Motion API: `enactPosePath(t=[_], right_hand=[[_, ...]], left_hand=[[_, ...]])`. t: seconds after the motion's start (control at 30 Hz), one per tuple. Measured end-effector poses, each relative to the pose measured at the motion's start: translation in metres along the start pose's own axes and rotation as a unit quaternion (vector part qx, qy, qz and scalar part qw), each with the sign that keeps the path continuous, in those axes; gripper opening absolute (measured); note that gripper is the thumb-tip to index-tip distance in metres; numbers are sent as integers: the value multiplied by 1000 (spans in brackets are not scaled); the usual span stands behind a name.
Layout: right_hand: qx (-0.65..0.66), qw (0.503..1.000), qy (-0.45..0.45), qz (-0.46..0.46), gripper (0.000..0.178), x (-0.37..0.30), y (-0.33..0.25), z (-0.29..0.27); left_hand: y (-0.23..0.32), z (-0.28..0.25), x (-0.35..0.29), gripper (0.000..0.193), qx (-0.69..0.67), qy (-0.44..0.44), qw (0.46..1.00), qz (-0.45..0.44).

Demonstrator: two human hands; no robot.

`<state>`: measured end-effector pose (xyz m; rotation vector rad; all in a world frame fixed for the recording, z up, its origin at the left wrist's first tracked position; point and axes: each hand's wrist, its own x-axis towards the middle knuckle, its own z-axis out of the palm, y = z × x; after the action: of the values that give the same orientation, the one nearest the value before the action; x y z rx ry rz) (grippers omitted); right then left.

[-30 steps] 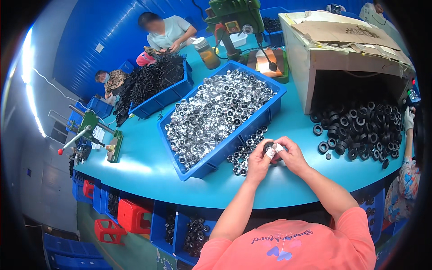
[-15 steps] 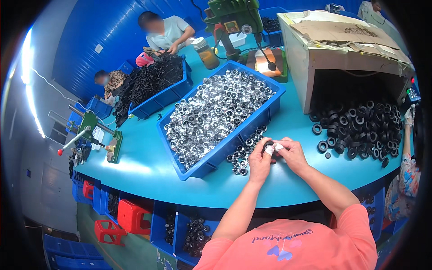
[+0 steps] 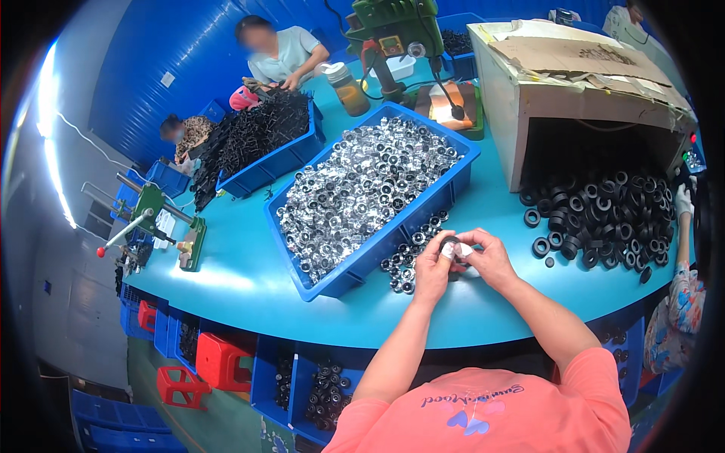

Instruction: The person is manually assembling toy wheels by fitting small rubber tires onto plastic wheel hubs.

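My left hand (image 3: 432, 273) and my right hand (image 3: 491, 260) meet above the near table edge, with white wraps on the thumbs. Between their closed fingers is a small black ring (image 3: 451, 241), partly covered by the thumbs. Whether another part sits inside the ring cannot be made out. Just left of my hands lie several loose shiny silver wheel-like parts (image 3: 408, 266) with dark centres. Many more of these fill the blue tub (image 3: 381, 249) beyond them. To the right, black rings (image 3: 596, 226) spill in a heap from an open-fronted box.
The pale box (image 3: 521, 98) carries cardboard on top. Behind the tub stand a green press (image 3: 393, 38) and a jar (image 3: 346, 90). Left are a green lever press (image 3: 155, 211) and a bin of black strips (image 3: 264, 162) near a seated person (image 3: 283, 57). Another person's arm (image 3: 683, 241) shows at right.
My hands stay together on the black ring, with the fingers shifting slightly around it. At the far right, the other person's gloved hand has moved a little.
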<state>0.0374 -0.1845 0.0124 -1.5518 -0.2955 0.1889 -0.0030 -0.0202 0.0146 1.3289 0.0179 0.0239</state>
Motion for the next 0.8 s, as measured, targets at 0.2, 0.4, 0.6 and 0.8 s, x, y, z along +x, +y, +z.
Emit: enactPosePath(t=[0.2,0.4,0.6,0.8], right_hand=[[39,997,-37,47,33,7,6,-7],[32,999,-15,40,32,8,4,-8],[-9,999,-13,46,28,6,-1,-10],[23,998,9,51,25,7,2,-7]], left_hand=[[-8,1,0,50,-21,-56,998,20],[-4,9,-2,56,17,-68,997,26],[-8,11,-2,59,111,-43,993,17],[-12,16,-8,58,214,-4,973,83]])
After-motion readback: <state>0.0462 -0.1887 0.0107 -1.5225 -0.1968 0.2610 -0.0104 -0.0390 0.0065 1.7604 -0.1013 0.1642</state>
